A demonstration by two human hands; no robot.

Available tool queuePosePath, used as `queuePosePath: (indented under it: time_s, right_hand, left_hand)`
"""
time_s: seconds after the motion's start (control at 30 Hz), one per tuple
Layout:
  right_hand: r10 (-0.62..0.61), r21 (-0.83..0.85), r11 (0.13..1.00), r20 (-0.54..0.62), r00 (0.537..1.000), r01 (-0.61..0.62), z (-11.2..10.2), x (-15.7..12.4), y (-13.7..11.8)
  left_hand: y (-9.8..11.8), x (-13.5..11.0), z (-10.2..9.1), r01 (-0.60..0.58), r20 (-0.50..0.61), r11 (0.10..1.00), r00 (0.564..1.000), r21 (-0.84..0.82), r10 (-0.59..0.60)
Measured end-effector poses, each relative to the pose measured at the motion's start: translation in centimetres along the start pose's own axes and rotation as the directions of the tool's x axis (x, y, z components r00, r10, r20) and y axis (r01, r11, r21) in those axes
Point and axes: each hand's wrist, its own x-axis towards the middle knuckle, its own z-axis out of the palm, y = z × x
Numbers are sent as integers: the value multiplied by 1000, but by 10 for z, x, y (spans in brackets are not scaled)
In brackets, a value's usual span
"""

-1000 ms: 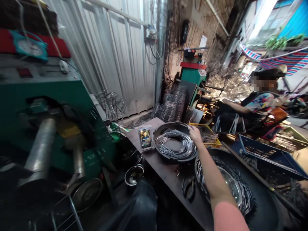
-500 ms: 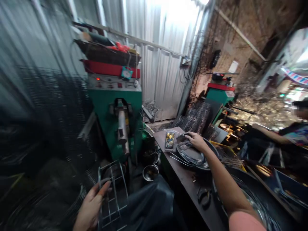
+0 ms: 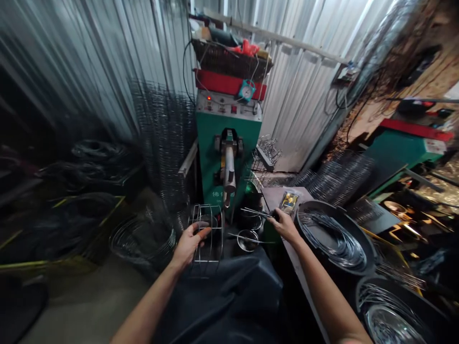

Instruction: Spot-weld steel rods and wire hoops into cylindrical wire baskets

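Corrugated steel wall (image 3: 301,105), welded wire cage (image 3: 211,241)

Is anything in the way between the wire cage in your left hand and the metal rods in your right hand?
Yes: a dark pot and a steel bowl sit lower down between the wire cage and the metal rods.

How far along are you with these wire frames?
Done: stacked wire racks stand beyond the bench, apparently finished. In hand: your left hand holds a wire frame, and your right hand grips straight wire rods. Left: wire rings lie in two black basins, apparently unused. Exact counts can't be told.
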Motion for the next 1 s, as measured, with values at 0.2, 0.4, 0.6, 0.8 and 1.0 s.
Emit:
queuePosePath:
  time_s: [0.2, 0.4, 0.6, 0.8, 1.0]
  right_hand:
    - [-44, 152, 987, -6, 999, 44, 43, 13, 16]
    - [-153, 129, 979, -69, 986, 161, 74, 29, 29]
    - [-189, 97, 976, -77, 979, 196, 85, 42, 34]
    - [-196, 108, 973, -74, 978, 203, 90, 50, 42]
    - [-185, 113, 975, -66, 980, 192, 90, 57, 44]
  left_hand:
    - [-3, 16, 13, 81, -17, 990, 996, -111, -84]
    - [-7, 33, 21, 115, -38, 981, 992, -158, -123]
    - [-10, 44, 25, 154, -36, 970, 986, -188, -164]
    - [-10, 53, 28, 164, -39, 962, 984, -217, -176]
    - [-7, 58, 30, 164, -30, 959, 984, -231, -175]
